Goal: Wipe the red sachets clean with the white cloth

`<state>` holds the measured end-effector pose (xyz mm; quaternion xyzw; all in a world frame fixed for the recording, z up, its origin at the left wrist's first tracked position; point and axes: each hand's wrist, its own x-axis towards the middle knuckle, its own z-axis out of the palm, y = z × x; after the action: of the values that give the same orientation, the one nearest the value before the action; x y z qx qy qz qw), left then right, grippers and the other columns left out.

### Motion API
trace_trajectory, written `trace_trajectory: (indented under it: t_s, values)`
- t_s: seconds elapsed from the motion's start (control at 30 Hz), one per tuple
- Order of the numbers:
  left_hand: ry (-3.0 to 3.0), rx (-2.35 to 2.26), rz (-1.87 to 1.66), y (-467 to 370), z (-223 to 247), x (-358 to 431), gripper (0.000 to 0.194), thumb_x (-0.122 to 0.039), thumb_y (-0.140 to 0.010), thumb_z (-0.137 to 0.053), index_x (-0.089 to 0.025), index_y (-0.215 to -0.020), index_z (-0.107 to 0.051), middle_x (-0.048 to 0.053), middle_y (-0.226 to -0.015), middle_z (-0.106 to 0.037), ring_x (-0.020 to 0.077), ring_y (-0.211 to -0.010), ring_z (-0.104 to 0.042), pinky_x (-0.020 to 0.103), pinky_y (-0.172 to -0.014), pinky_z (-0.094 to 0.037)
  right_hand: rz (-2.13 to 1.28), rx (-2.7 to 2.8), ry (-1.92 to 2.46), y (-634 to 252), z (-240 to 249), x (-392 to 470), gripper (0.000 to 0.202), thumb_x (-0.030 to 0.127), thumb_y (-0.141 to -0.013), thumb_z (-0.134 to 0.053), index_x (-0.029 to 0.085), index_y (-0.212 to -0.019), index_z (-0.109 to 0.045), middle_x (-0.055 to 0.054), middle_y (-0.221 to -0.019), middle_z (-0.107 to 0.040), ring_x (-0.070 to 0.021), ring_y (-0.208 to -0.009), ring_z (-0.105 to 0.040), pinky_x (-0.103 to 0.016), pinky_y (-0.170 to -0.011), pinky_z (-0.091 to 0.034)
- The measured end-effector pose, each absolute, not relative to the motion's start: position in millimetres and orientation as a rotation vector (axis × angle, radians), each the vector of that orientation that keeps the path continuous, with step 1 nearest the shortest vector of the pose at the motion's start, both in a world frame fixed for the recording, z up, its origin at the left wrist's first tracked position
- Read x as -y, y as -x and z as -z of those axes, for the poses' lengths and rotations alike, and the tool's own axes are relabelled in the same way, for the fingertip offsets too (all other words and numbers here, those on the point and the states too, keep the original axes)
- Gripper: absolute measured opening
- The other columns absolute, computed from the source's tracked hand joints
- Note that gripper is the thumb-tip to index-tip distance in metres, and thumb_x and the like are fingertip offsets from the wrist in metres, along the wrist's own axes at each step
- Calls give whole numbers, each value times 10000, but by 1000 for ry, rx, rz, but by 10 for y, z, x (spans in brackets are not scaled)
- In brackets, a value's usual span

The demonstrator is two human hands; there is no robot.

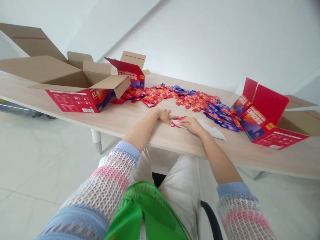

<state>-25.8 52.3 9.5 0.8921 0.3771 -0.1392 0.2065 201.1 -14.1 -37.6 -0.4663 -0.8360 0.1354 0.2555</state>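
Observation:
On the table in front of me lies a red sachet (pixel 180 118), partly covered by my hands. My left hand (pixel 165 116) rests at its left end, fingers spread out and the thumb near the sachet's edge. A white tissue or cloth (pixel 212 129) trails to the right from under my right hand (pixel 192 125). The right fingers are closed on its bunched part and press it against the sachet. Just beyond my hands spreads a long heap of red and purple sachets (pixel 195 99).
A large open carton (pixel 72 100) stands at the left, with a smaller open red carton (pixel 136 77) behind it. Another open red carton (pixel 260 128) is at the right, touching the heap. The table's front edge (pixel 175 148) runs close to my forearms; a white wall stands behind.

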Motion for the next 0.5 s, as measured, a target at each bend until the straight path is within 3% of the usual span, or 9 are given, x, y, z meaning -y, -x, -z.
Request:
trace_trajectory:
  t_s: [0.13, 0.37, 0.5]
  values:
    - [-2483, -1046, 401, 272, -86, -562, 1174, -738, -538, -712, -390, -1525, -179, 55, -1620, 113, 442, -1446, 109, 629, -1130, -37, -340, 2207, 1399, -2275, 355, 60, 234, 412, -822, -670, 274, -975, -782, -36, -997, -766, -245, -906, -698, -342, -818, -512]
    - [-2438, -1061, 194, 277, -38, -659, 1097, -626, -444, -816, -393, -1440, -421, 98, -1623, -72, 472, -1450, -15, 659, -1108, -95, -229, 2014, 1609, -2649, 313, 24, 225, 445, -794, -698, 286, -925, -787, -14, -949, -774, -256, -877, -701, -349, -791, -515]
    - [-2435, -1029, -33, 338, 28, -656, 968, -531, -514, -799, -318, -1409, -496, 96, -1605, -213, 402, -1454, -182, 532, -1156, -160, -210, 1968, 1610, -2584, 370, 3, 224, 427, -806, -687, 300, -966, -776, -10, -989, -768, -249, -929, -690, -350, -818, -504]
